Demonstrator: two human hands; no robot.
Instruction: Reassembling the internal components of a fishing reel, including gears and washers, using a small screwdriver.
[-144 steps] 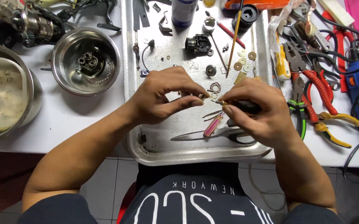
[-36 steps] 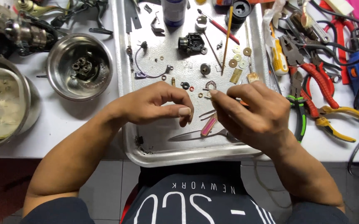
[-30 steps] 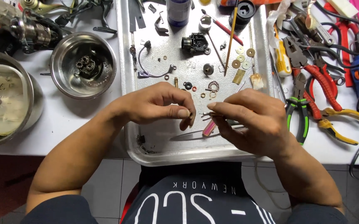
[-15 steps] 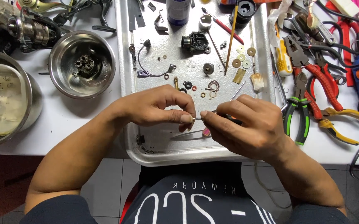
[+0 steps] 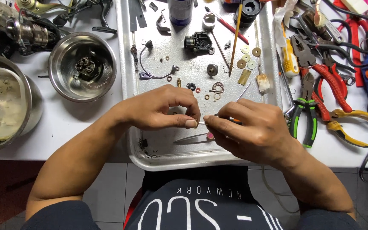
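Note:
My left hand (image 5: 162,110) and my right hand (image 5: 252,130) meet fingertip to fingertip over the near part of a metal tray (image 5: 150,162). Between the two thumbs I pinch a tiny metal part (image 5: 200,122); it is too small to make out. My right hand also holds a thin tool whose metal shaft (image 5: 243,90) sticks out past the knuckles. Tweezers (image 5: 190,139) lie on the tray just under my hands. Small washers, rings and a spring (image 5: 216,88) lie on the tray beyond my fingers.
A steel bowl (image 5: 81,66) with gear parts and a larger bowl (image 5: 5,106) with liquid stand at the left. Fishing reel parts (image 5: 24,30) lie at the back left. Pliers with red (image 5: 326,76), green (image 5: 303,115) and yellow (image 5: 345,123) handles crowd the right side.
Both hands drew back toward me, to the near part of the tray, and their fingertips came together around the tiny part.

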